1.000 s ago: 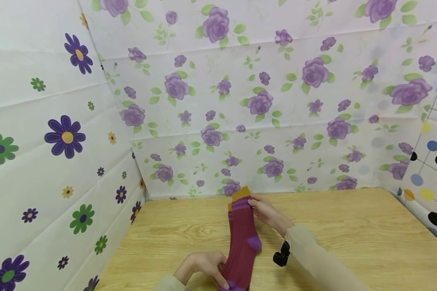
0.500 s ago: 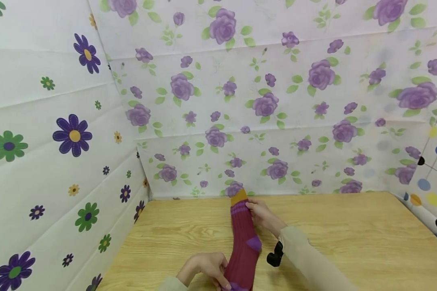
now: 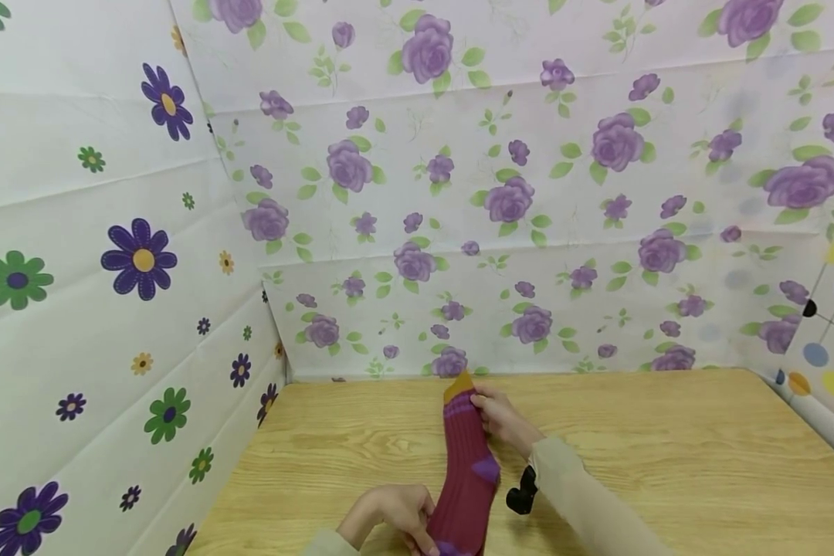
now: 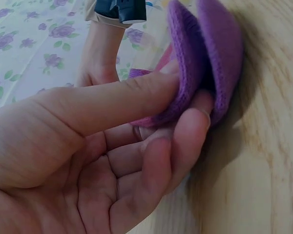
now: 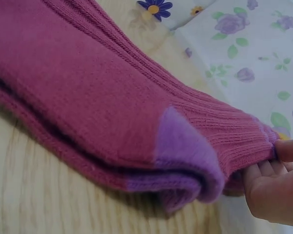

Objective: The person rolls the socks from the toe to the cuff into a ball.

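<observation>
Two maroon socks [image 3: 462, 490] lie one on top of the other, with purple heels [image 5: 185, 151], purple toes and an orange cuff edge [image 3: 461, 386]. In the head view the upper sock covers the lower one. At the near end my left hand [image 3: 399, 513] pinches the upper sock's purple toe [image 4: 188, 63], the thumb on its outer face and a fingertip between the two toes. My right hand [image 3: 500, 417] grips the striped cuff at the far end, thumb on top and fingers underneath. In the right wrist view the two heels sit stacked, slightly apart.
The socks lie on a light wooden table [image 3: 632, 440]. A white sheet with purple roses [image 3: 507, 201] stands behind it, and a daisy-printed sheet [image 3: 76, 332] borders the left. A black device [image 3: 523, 492] hangs from my right wrist.
The lower sock's cuff, which stuck out to the left, is now hidden under the upper one. My right hand has drawn the cuff slightly nearer, and its orange edge now slants.
</observation>
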`<state>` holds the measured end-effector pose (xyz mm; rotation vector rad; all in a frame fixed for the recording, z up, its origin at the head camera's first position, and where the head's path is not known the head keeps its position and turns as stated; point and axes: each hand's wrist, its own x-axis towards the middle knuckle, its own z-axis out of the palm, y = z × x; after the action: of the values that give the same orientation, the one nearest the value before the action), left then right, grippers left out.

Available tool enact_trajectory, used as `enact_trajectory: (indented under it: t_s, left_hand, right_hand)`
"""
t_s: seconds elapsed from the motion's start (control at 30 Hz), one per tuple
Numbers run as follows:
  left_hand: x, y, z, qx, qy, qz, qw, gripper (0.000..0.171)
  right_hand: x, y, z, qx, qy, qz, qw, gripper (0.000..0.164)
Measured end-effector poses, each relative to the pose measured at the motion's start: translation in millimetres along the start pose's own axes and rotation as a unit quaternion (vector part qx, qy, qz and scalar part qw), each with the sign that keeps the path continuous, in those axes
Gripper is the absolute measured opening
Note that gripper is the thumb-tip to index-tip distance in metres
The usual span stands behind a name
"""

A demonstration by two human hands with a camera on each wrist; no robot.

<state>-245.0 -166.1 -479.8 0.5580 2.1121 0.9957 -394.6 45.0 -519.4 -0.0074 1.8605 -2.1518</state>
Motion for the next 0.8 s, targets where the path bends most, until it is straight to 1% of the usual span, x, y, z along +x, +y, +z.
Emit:
enact_trajectory:
  t_s: [0.17,0.3,0.37,0.47,0.6,0.63,0.7,0.8]
  left_hand:
    - [1.6,0.1,1.4,0.015,0.014,-0.011,0.9997,0.041]
    - [1.6,1.9,0.2,0.022,0.022,-0.019,0.9993,0.037]
    - [0.8,3.3,-1.1,0.027,0.023,-0.019,0.9992,0.037]
    - [-0.7,4.9,-3.3,0.023,0.023,-0.013,0.9994,0.035]
    - [-2.5,4.7,-5.6,0.018,0.031,-0.005,0.9993,0.03]
    - [-2.6,4.2,-6.1,0.02,0.035,-0.003,0.9992,0.028]
    - [-2.6,3.5,-6.8,0.028,0.046,0.0,0.9985,0.025]
    - [-2.4,3.5,-7.2,0.033,0.055,0.0,0.998,0.024]
  right_hand:
    - [-0.6,3.0,-2.0,-0.006,0.005,0.008,1.0,0.043]
    - [-2.2,1.1,-2.3,-0.016,0.019,0.016,1.0,0.034]
    - [-4.0,-1.3,-2.5,-0.036,0.019,0.009,0.999,0.03]
    - [-7.9,-5.7,-2.8,-0.092,0.011,-0.008,0.996,0.029]
    - [-13.5,-10.3,-4.0,-0.177,0.008,-0.032,0.984,0.036]
    - [-14.6,-11.1,-4.3,-0.189,0.011,-0.033,0.981,0.037]
    - [-16.2,-11.2,-5.4,-0.21,0.015,-0.039,0.977,0.033]
    - [-18.0,-9.4,-7.0,-0.211,0.012,-0.041,0.977,0.022]
